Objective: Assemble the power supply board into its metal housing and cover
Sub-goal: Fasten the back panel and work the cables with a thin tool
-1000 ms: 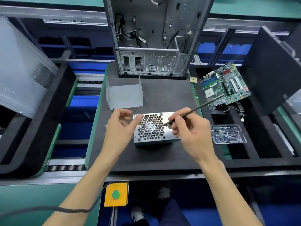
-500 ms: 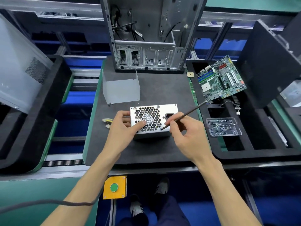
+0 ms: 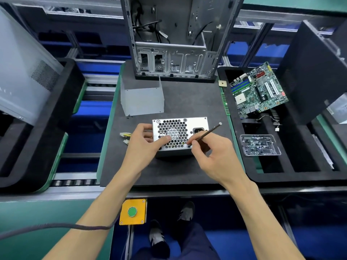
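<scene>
The silver power supply housing (image 3: 197, 123) stands on the black foam mat (image 3: 187, 102), its honeycomb fan grille and power socket tilted up toward me. My left hand (image 3: 144, 145) grips its left side, thumb on the grille. My right hand (image 3: 214, 154) pinches a thin dark screwdriver (image 3: 208, 132), whose tip sits at the lower edge of the face near a screw hole. A bent grey metal cover (image 3: 141, 99) stands behind on the mat. Yellow-wired connectors (image 3: 125, 136) stick out left of my left hand.
An open computer case (image 3: 174, 44) stands at the mat's far edge. At right, a black foam tray (image 3: 281, 173) holds a green motherboard (image 3: 257, 90) and a clear box of screws (image 3: 260, 145). A grey panel (image 3: 24, 72) leans at left. A yellow box with green button (image 3: 133, 211) sits below.
The housing has been tipped so its grille face turns more toward me. My left hand moved from above it to gripping its left side. The screwdriver tip came down to the lower edge.
</scene>
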`<state>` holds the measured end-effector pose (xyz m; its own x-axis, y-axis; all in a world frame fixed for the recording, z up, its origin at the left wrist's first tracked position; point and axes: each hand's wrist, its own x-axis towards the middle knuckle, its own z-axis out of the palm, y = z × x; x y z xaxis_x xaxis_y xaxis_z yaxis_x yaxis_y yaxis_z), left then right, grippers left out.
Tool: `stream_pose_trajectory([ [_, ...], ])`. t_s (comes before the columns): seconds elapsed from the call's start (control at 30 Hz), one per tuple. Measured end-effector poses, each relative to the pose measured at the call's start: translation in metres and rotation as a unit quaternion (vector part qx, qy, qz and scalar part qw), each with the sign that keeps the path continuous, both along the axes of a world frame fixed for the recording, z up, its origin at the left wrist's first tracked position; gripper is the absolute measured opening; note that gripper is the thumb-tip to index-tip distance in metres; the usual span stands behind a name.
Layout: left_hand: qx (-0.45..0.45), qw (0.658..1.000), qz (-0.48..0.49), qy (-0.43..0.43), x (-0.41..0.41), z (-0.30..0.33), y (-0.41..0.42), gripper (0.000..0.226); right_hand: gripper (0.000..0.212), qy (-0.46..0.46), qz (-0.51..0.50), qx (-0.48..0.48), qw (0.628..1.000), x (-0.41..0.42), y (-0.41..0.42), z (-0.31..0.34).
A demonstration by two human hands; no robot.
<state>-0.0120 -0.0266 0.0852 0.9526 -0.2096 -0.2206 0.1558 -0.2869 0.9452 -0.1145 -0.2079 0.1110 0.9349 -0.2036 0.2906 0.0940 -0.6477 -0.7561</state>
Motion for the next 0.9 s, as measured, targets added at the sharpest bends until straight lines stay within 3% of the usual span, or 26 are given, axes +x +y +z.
stream_pose_trajectory([
  [0.3, 0.009, 1.0, -0.006, 0.002, -0.002, 0.005, 0.0, 0.05, 0.021, 0.0, 0.017, -0.041, 0.999, 0.012, -0.006, 0.003],
  [0.5, 0.135, 0.979, -0.006, -0.153, -0.008, 0.013, 0.001, 0.037, 0.028, -0.021, 0.012, -0.037, 0.999, 0.013, -0.007, -0.009],
  [0.67, 0.214, 0.956, -0.002, -0.203, -0.016, 0.012, 0.002, 0.055, 0.033, -0.06, 0.008, -0.039, 0.997, 0.014, -0.005, -0.016],
  [0.8, 0.157, 0.949, 0.028, -0.274, -0.028, 0.031, -0.001, 0.048, 0.037, -0.078, 0.001, -0.049, 0.996, 0.014, -0.005, -0.019],
  [0.9, 0.046, 0.938, -0.038, -0.341, -0.037, 0.057, -0.005, 0.037, 0.038, -0.088, -0.003, -0.051, 0.995, 0.016, -0.004, -0.02],
])
